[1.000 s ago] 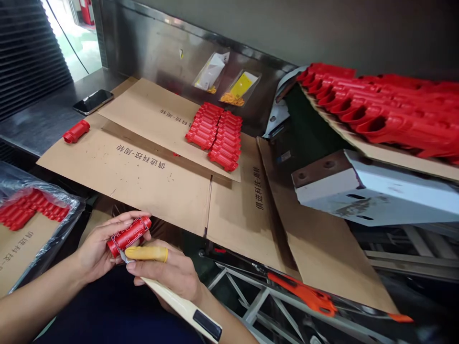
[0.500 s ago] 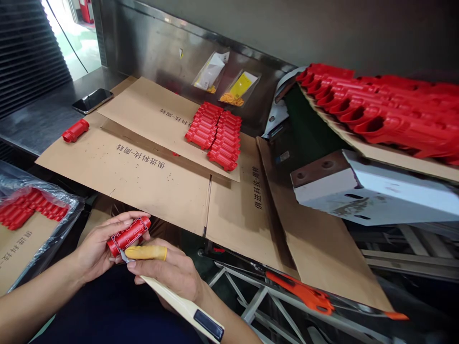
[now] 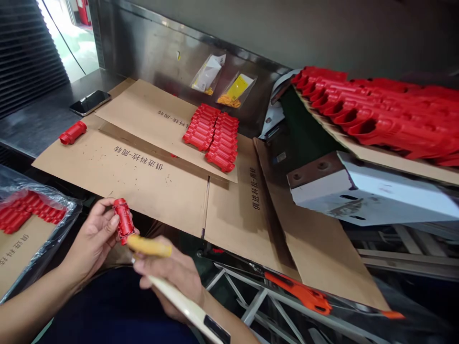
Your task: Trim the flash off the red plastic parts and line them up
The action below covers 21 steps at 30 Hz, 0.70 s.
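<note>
Red plastic tube [image 3: 125,219]: it is in the left hand [image 3: 96,234], close to the near edge of the cardboard sheet [image 3: 89,165], and stands nearly upright with a slight lean.
Left fingers: they are closed narrowly on the tube, with the thumb along its side.
Right fingers: the right hand [image 3: 172,274] is closed around a cream-handled knife [image 3: 184,306]; a yellow finger cot [image 3: 152,246] covers one finger, which points at the tube's lower end.
Knife tip [image 3: 133,261]: it is blurred and seems just below the tube; I cannot tell if any edge touches.
Danger for the left hand: if the knife slips on the smooth, round wall, it could perhaps cut the fingers, because they are so near.
Danger for the tube: a loose grip could let it turn under pressure, and then the blade may scratch it.
Finger cot trouble: it could hide the lower end, so a stroke may be badly placed.
Tube's change: half a second ago it leans strongly to the right; now it is more upright.
Knife's change: then its tip meets the tube's lower end; now it appears lower and apart.
Stacked red parts [image 3: 211,136]: these remain in the same rows.
</note>
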Each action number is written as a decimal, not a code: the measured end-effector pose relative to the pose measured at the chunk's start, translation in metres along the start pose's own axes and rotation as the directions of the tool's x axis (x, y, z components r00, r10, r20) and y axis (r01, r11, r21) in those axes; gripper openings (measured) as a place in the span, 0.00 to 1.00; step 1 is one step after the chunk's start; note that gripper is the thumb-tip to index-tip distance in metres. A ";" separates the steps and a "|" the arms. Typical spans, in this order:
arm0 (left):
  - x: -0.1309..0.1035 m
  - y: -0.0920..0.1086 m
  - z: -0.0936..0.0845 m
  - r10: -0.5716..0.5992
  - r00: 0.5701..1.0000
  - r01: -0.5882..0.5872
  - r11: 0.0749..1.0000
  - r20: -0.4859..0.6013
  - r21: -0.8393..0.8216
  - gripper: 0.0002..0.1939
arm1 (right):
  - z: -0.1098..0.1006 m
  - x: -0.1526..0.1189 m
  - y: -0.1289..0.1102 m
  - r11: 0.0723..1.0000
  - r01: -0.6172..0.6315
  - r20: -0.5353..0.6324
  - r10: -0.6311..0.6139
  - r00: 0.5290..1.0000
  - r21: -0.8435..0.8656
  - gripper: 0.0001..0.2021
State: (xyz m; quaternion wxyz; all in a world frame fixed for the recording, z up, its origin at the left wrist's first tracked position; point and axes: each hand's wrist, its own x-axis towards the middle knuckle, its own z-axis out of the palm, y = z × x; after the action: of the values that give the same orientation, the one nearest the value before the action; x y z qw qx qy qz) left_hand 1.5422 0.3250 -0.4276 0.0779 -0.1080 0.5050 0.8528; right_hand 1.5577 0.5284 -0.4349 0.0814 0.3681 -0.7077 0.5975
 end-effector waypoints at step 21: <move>-0.013 -0.001 -0.003 0.264 0.963 -0.244 0.935 -0.046 0.257 0.19 | 0.012 -0.006 0.005 0.985 0.023 -0.290 -0.073 0.954 -0.173 0.16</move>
State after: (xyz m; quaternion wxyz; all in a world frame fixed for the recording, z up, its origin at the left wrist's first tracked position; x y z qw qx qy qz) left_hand 1.5555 0.3226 -0.4268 -0.0402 -0.0651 0.6205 0.7805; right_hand 1.5630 0.5198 -0.4456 0.2315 0.2837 -0.7260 0.5821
